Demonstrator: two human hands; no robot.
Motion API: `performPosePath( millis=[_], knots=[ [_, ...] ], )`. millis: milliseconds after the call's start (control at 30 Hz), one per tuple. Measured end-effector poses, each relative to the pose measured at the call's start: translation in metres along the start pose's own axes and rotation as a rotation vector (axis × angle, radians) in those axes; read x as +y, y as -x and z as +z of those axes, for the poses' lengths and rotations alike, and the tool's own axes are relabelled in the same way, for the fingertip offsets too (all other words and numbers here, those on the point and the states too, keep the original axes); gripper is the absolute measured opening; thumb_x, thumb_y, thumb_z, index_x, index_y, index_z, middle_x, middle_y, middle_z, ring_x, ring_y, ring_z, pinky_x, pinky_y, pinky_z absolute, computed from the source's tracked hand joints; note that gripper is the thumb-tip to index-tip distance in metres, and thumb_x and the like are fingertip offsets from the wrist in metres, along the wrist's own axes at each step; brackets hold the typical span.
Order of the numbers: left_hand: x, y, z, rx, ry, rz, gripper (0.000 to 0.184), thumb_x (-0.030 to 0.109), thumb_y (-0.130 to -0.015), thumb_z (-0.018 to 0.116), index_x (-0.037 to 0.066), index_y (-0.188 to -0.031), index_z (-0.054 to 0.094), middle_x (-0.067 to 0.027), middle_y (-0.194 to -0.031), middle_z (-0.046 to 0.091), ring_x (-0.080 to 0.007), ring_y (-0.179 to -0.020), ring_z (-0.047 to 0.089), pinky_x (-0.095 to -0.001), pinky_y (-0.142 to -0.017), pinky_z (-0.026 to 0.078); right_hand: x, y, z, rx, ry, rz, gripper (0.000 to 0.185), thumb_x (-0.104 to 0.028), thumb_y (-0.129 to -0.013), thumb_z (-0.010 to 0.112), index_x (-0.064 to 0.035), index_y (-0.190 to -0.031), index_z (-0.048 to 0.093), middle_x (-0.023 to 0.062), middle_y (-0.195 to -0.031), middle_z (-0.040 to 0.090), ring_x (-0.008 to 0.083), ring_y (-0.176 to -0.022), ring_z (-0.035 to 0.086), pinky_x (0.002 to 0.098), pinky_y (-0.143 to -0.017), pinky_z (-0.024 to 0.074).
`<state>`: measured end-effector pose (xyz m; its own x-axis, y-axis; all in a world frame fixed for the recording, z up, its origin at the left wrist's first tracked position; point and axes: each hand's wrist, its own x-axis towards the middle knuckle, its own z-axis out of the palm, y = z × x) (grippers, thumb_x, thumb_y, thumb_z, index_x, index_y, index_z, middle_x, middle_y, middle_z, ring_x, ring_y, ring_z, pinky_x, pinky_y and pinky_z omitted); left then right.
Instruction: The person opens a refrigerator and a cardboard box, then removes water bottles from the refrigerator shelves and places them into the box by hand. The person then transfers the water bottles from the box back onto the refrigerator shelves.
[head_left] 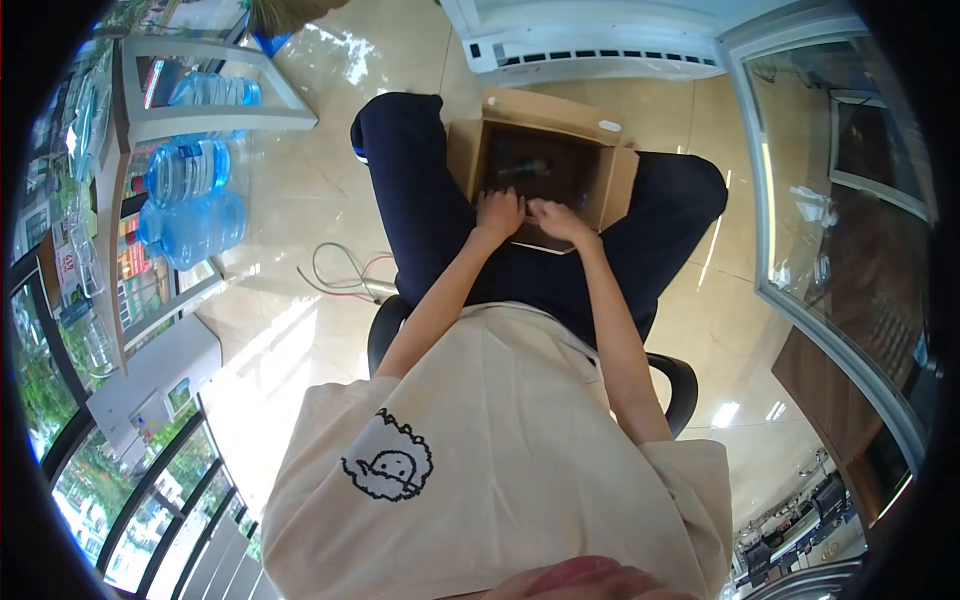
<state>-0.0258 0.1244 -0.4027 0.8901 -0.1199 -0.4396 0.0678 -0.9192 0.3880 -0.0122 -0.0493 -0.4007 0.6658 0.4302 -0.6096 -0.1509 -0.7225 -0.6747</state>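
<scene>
An opened cardboard box (618,188) stands between my knees, its flaps raised and its inside dark. A small clear item (535,165), perhaps a bottle, lies in it; its kind is hard to make out. My left hand (500,212) is at the near edge of the box, with its fingers bent over that edge. Close beside it, my right hand (558,222) is closed, its fingertips pointing toward the left one. Whatever the right fingers hold, if anything, is too small to see.
Large blue water bottles (195,222) stand on a rack at the left. A white appliance (600,50) is ahead of the box, and a glass door (765,180) stands ajar at the right. A cable (330,275) lies on the floor near my chair (680,390).
</scene>
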Motion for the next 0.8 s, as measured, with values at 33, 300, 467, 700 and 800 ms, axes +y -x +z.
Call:
performPosePath(
  millis=[33, 300, 467, 700, 800],
  knots=[
    [-0.001, -0.002, -0.002, 0.001, 0.015, -0.029, 0.037, 0.032, -0.096, 0.060, -0.001, -0.113, 0.063, -0.0270, -0.110, 0.069, -0.0449, -0.106, 0.066, -0.0542, -0.098, 0.049, 0.021, -0.019, 0.012, 0.025, -0.099, -0.012, 0.047, -0.040, -0.103, 0.050, -0.0123, -0.140, 0.055, 0.0280, -0.130, 0.063, 0.0446, -0.124, 0.058, 0.0509, -0.107, 0.0452],
    [-0.045, -0.091, 0.029, -0.107, -0.116, -0.005, 0.085, 0.018, -0.087, 0.071, -0.002, -0.155, 0.025, -0.0320, -0.149, 0.042, -0.0492, -0.134, 0.047, -0.0503, -0.110, 0.046, 0.042, -0.100, 0.058, -0.219, 0.106, 0.241, 0.067, -0.027, -0.095, 0.052, 0.0031, -0.153, 0.036, 0.0302, -0.154, 0.041, 0.0400, -0.146, 0.039, 0.0405, -0.122, 0.0300],
    [-0.062, -0.152, 0.080, -0.137, -0.069, 0.005, 0.070, 0.015, -0.094, 0.062, 0.004, -0.156, 0.031, -0.0320, -0.152, 0.038, -0.0473, -0.135, 0.047, -0.0490, -0.111, 0.046, 0.104, -0.140, 0.076, -0.031, 0.251, 0.154, 0.068, -0.031, -0.089, 0.063, -0.0007, -0.147, 0.046, 0.0265, -0.150, 0.047, 0.0383, -0.143, 0.043, 0.0440, -0.120, 0.0335],
    [-0.081, -0.165, 0.142, -0.076, 0.160, 0.115, 0.088, 0.043, -0.085, 0.076, 0.004, -0.154, 0.037, -0.0261, -0.157, 0.038, -0.0386, -0.149, 0.033, -0.0460, -0.124, 0.027, 0.172, -0.170, 0.114, 0.380, 0.011, 0.256, 0.067, -0.036, -0.092, 0.066, -0.0084, -0.150, 0.046, 0.0209, -0.154, 0.045, 0.0352, -0.146, 0.038, 0.0473, -0.122, 0.0281],
    [-0.079, -0.165, 0.158, -0.163, 0.301, 0.158, 0.064, 0.038, -0.088, 0.070, 0.010, -0.144, 0.053, -0.0179, -0.147, 0.054, -0.0349, -0.142, 0.043, -0.0436, -0.120, 0.034, 0.160, -0.178, 0.136, 0.483, -0.311, 0.349, 0.064, -0.039, -0.097, 0.062, -0.0087, -0.151, 0.046, 0.0195, -0.156, 0.044, 0.0349, -0.147, 0.037, 0.0471, -0.121, 0.0282]
  ],
)
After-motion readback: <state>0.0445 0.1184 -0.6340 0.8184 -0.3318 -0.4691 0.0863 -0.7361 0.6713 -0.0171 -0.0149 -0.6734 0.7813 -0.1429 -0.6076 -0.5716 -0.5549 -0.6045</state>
